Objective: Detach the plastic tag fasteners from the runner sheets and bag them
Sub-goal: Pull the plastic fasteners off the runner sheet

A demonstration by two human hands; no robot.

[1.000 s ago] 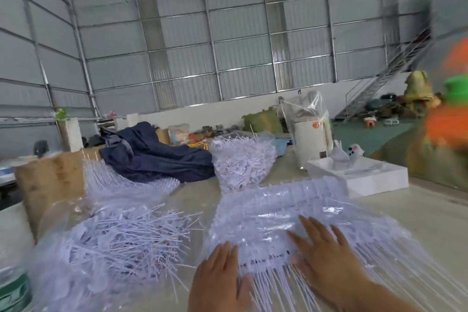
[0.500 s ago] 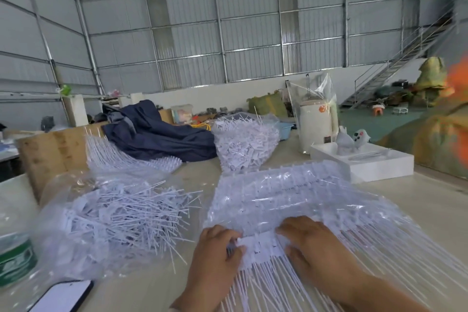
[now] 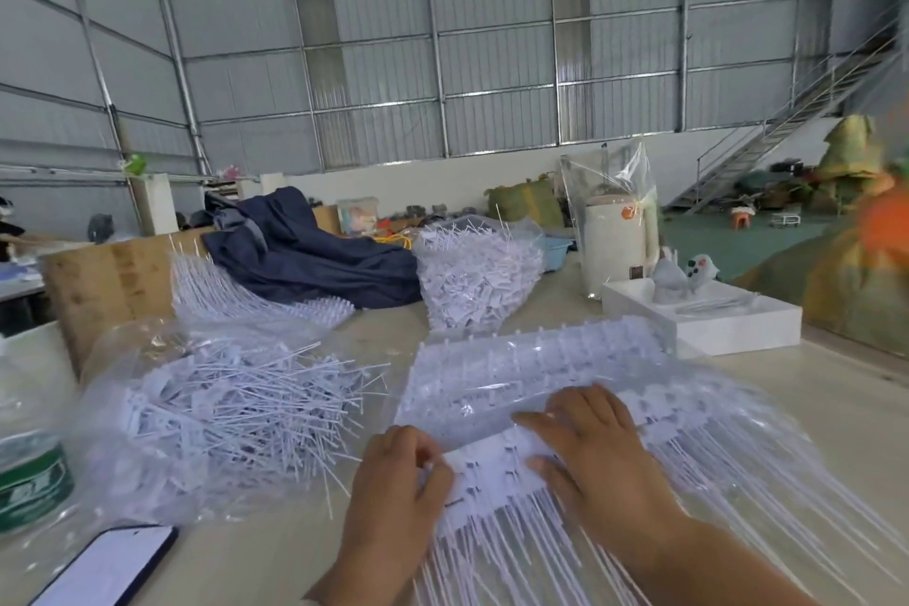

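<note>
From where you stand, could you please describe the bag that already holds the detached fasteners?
Start at the dark blue cloth heaped at the table's far side. Right of it stands a clear bag, upright and packed with short white pieces, unlike the flatter bag of long loose strands lying nearer, left.

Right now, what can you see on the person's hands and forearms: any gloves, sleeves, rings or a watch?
Both the left hand and the right hand are bare, with no gloves. No ring shows on the fingers that are visible. Both forearms are uncovered as far as the frame shows them, with no sleeve, watch or bracelet at the wrists. The nails look short and unpainted, though the picture is a little soft.
</note>
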